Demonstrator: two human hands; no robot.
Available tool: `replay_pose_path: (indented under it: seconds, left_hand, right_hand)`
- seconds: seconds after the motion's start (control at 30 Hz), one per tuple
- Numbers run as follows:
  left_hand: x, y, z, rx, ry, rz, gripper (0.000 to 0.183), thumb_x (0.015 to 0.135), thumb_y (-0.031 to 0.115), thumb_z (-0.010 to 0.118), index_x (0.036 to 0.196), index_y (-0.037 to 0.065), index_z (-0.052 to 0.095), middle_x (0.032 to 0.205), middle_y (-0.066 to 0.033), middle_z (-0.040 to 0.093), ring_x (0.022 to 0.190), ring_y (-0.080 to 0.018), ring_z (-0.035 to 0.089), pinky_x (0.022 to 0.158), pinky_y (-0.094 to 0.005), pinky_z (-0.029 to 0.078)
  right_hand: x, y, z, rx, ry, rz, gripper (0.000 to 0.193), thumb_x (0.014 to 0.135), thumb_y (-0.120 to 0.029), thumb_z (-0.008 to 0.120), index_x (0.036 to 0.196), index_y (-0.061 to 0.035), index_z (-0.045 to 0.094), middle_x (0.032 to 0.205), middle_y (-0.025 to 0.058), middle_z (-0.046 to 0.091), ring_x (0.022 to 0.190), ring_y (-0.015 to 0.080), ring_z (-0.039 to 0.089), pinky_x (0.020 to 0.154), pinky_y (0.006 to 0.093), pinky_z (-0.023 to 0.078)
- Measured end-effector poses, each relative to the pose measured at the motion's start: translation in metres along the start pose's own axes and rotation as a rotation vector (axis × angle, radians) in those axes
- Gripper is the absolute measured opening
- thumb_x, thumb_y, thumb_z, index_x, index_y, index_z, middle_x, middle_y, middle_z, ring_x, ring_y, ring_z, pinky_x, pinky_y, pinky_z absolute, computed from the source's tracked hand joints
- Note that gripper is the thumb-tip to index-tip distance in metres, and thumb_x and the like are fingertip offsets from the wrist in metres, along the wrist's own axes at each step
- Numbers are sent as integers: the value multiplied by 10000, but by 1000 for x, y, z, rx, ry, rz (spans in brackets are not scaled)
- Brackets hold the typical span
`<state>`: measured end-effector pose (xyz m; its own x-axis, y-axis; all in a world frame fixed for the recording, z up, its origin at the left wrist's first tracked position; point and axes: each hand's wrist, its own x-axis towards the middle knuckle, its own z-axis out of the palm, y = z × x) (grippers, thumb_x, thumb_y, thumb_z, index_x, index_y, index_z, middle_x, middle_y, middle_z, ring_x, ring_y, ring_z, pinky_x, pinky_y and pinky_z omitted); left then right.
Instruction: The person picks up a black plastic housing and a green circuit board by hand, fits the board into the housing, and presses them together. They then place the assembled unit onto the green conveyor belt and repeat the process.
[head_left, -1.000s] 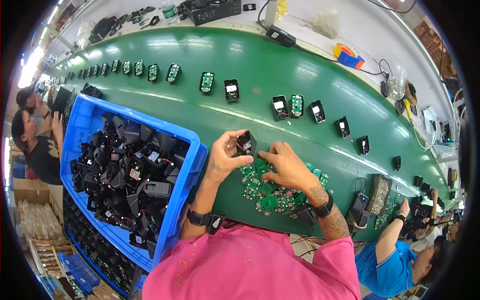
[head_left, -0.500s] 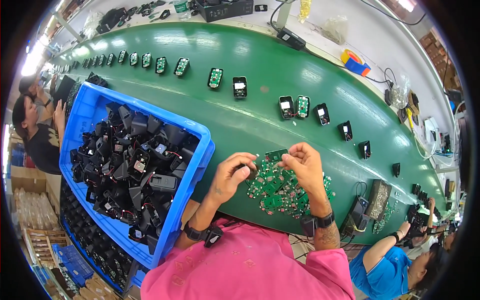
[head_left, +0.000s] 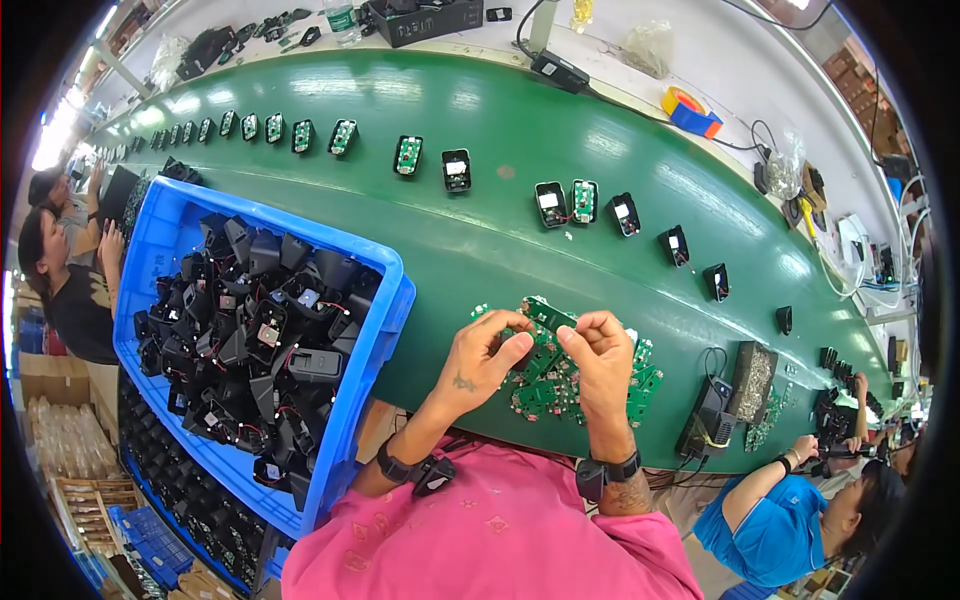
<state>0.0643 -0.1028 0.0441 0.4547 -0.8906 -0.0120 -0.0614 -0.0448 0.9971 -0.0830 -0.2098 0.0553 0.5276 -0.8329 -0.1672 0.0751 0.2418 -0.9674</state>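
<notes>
My right hand [head_left: 602, 372] pinches a green circuit board [head_left: 545, 313] at its right end, thumb and forefinger closed. Close by on the left, my left hand [head_left: 474, 366] has its fingers curled round a small dark part, mostly hidden by the fingers; its kind does not show. The two hands nearly meet at the board. Beneath them, a loose pile of green circuit boards [head_left: 644, 382] lies on the green table [head_left: 440, 260]. Ahead stands a row of black housings, one [head_left: 549, 204] with a white piece inside and its neighbour [head_left: 585, 201] with a board in it.
A blue crate [head_left: 400, 300] heaped with black housings [head_left: 265, 330] stands at my left. To the right sit a black device [head_left: 707, 420] and a narrow box of small parts [head_left: 752, 385]. Co-workers sit at far left and at right, one in a blue shirt [head_left: 765, 530].
My right hand has lifted a board off the pile and tilted it up toward my left hand. The hands have come closer together. The whole view has shifted slightly.
</notes>
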Motion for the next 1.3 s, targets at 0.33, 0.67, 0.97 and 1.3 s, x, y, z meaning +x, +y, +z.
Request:
replay_pose_path:
  seconds: [0.33,0.67,0.97,1.3]
  left_hand:
    - [-1,-14,-2,-550,-130,-286,614,859,133,746,1385,9,456,1148,-73,626,969,-115,609,728,-248,529]
    - [-6,-3,-12,-894,-398,-470,679,890,69,622,1488,137,308,1253,-71,543,1007,-162,603,872,-322,530]
    - [-9,11,-2,-498,-269,-392,581,933,44,431,1479,134,257,1135,-58,542,837,-115,575,657,-242,487]
    - [-10,12,16,-76,-276,-65,586,921,4,444,1483,53,283,1103,-128,553,891,-177,579,760,-315,513]
  right_hand:
    - [-6,-2,-12,-653,-250,-617,151,778,34,728,905,-3,656,1042,132,724,941,266,713,776,326,570]
    - [-2,-28,-15,-906,-476,-1066,199,696,60,720,872,32,632,1032,161,708,938,331,714,795,404,610]
    - [-21,-21,-13,-872,-229,-955,187,776,55,654,960,32,681,902,122,695,728,247,673,631,314,552]
    - [-35,-16,16,226,-94,176,173,985,-78,568,998,48,686,656,34,616,444,66,499,386,186,350]
